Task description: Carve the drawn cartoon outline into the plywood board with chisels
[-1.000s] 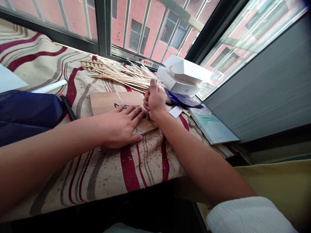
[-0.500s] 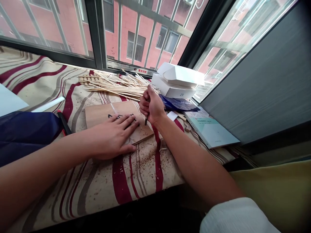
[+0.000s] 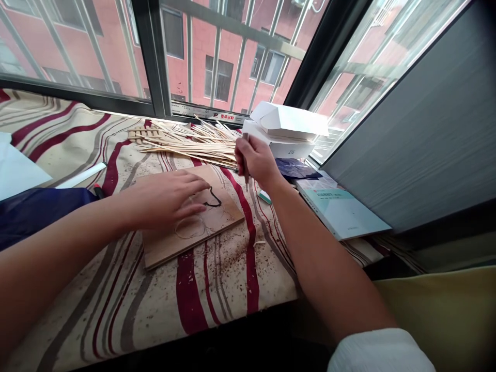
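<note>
Left hand: palm down over a plywood board, fingers lightly curved and slightly spread, holding nothing, fingertips beside a black drawn outline; forearm comes in low from the left. Right hand: closed in a narrow grip around a slim pointed tool, raised just off the board's far right corner, wrist bent, tip pointing down and touching nothing; the tool's exact kind is too small to tell. Right forearm angles up from the lower right, a white sleeve at the elbow. Board: lies tilted across a red-and-grey striped cloth, with a faint round outline near the left hand. Cloth: strewn with wood shavings. Beyond the hands: a loose pile of bamboo sticks, white ZTE boxes and a pale teal book to the right. Far left edge: a dark blue fabric. Behind all: a dark window frame.
</note>
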Demonstrator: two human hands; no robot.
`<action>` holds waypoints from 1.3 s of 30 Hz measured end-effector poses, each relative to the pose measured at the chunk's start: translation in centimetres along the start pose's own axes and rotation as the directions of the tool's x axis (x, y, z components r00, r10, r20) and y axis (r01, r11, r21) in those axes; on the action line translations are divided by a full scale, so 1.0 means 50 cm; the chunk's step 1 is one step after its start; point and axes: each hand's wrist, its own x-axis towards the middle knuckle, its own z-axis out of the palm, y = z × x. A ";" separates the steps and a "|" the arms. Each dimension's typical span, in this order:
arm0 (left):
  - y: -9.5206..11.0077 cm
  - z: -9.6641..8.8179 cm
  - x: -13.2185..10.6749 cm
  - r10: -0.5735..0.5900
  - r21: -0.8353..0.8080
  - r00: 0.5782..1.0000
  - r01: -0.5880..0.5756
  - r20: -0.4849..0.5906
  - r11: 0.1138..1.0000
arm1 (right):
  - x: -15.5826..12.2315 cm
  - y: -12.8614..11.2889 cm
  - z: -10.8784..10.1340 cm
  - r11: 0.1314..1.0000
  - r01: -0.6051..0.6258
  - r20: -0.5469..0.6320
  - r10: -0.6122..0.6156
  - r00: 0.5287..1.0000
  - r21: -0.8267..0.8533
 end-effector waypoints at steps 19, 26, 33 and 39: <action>-0.115 0.011 -0.009 -0.178 0.121 0.978 0.190 -0.107 0.974 | 0.028 0.079 -0.075 0.361 0.034 0.115 0.207 0.971 -0.932; -0.070 -0.022 -0.012 -0.112 0.165 0.993 0.104 0.037 0.981 | 0.019 0.038 -0.064 0.306 0.039 0.094 0.166 0.982 -0.951; -0.019 -0.021 -0.009 -0.044 0.194 0.997 0.030 0.069 0.981 | -0.202 -0.070 -0.047 0.471 0.179 0.254 0.101 0.962 -0.864; -0.017 -0.011 -0.003 -0.062 0.203 0.995 0.046 0.075 0.978 | -0.373 -0.036 -0.034 0.499 0.290 0.249 -0.148 0.957 -0.817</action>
